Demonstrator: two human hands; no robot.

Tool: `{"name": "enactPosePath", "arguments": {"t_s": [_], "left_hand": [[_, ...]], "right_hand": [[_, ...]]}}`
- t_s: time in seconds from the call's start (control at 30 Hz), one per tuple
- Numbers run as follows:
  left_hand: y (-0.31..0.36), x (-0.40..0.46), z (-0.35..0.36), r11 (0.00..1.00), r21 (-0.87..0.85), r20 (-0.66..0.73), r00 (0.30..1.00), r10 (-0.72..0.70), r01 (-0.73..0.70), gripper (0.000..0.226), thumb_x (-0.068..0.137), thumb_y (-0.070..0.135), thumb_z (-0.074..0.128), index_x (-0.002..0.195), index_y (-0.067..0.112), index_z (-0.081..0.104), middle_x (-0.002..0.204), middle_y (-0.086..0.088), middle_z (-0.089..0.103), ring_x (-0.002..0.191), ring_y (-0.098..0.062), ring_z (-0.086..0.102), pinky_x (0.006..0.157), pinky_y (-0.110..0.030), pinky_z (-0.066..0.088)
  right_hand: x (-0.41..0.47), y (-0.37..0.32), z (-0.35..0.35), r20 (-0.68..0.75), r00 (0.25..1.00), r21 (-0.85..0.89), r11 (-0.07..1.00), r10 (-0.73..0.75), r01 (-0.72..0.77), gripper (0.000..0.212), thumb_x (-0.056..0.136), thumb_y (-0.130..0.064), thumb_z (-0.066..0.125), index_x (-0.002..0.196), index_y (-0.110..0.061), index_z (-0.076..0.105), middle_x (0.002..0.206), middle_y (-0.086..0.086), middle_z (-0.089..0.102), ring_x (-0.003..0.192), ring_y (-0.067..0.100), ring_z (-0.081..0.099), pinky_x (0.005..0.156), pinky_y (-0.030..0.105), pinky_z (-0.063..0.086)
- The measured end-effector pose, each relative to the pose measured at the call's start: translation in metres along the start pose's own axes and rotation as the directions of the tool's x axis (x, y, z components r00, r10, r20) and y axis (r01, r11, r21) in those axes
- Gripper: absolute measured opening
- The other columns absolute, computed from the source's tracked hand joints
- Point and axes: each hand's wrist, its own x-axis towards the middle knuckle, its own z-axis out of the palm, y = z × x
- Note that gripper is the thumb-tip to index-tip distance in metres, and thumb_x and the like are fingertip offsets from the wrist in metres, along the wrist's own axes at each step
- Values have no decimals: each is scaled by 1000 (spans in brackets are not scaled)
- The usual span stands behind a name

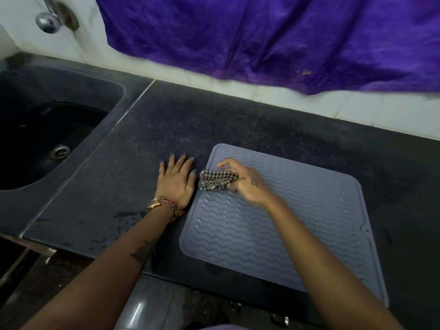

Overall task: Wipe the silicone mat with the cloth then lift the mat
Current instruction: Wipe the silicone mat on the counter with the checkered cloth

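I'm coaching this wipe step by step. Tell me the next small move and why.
Probably drag the checked cloth back across the grey silicone mat toward its right side. The right hand grips the cloth at the mat's far-left edge, droplets glint on the ridges farther right, and the left hand lies flat on the dark countertop beside the mat, not on it.

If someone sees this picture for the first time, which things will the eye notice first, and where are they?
First, the grey silicone mat lying flat on the dark counter, with the right hand holding a checked cloth at its far left part. Then the big purple fabric hanging along the wall above. The left hand rests flat beside the mat.
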Motion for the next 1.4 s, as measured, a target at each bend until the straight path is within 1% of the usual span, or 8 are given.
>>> {"name": "enactPosePath", "arguments": {"t_s": [0.13,0.23,0.33,0.53,0.73,0.97,1.2,1.4], "left_hand": [[-1,0,0,1000,0,3,1000,1,-1,65,87,46,13,145,21,28,155,-2,23,145,-25,4,117,-45,-3],[-2,0,1,1000,-2,3,1000,1,-1,65,88,47,12,145,21,28,155,-2,23,145,-25,4,117,-45,-3],[-2,1,2,1000,7,10,1000,1,-1,65,87,48,12,145,22,27,155,-2,22,145,-25,3,117,-45,-4],[-4,2,4,999,32,22,1000,-7,7,67,86,54,15,145,24,25,156,-2,20,145,-24,3,117,-45,-4],[-3,2,3,999,38,29,1000,-1,0,69,84,54,18,146,23,24,156,-2,19,145,-25,2,117,-45,-4],[-4,2,5,999,47,9,1000,1,-2,58,94,47,33,146,24,23,156,-2,18,145,-25,2,116,-44,-6],[-4,3,5,999,49,15,1000,3,-4,59,93,48,34,146,25,23,156,-1,18,145,-24,2,116,-43,-6],[-4,3,5,999,39,-8,1000,18,-18,52,97,40,27,146,23,24,155,-3,21,145,-26,4,117,-46,-3]], "right_hand": [[17,3,-15,-13,982,384,907,189,-170,45,78,9,54,108,-23,58,123,8,59,114,29,54,99,46,42],[22,14,-10,-68,982,19,984,176,-175,46,81,-5,57,122,-26,57,127,4,51,118,23,46,93,30,35],[19,15,1,-257,966,-508,855,-36,-103,53,83,-16,51,134,-28,45,128,2,52,119,25,39,92,36,33],[1,29,22,-214,966,-681,731,-147,-39,53,90,-53,43,138,-33,38,134,2,45,116,26,40,91,40,33],[43,18,-20,-204,975,-375,927,-90,7,38,91,-26,57,129,-25,53,122,9,61,108,28,57,85,32,44],[74,31,-5,-185,981,-622,779,-51,-77,47,96,-16,43,139,-33,36,142,0,41,122,29,36,98,43,34],[78,21,-24,-133,991,-397,917,-23,-32,44,92,-11,51,133,-28,49,132,7,54,120,31,46,101,39,39],[47,23,17,-160,977,-594,805,-139,17,55,91,-9,47,137,-39,38,143,-6,40,122,25,35,99,39,31]]}}
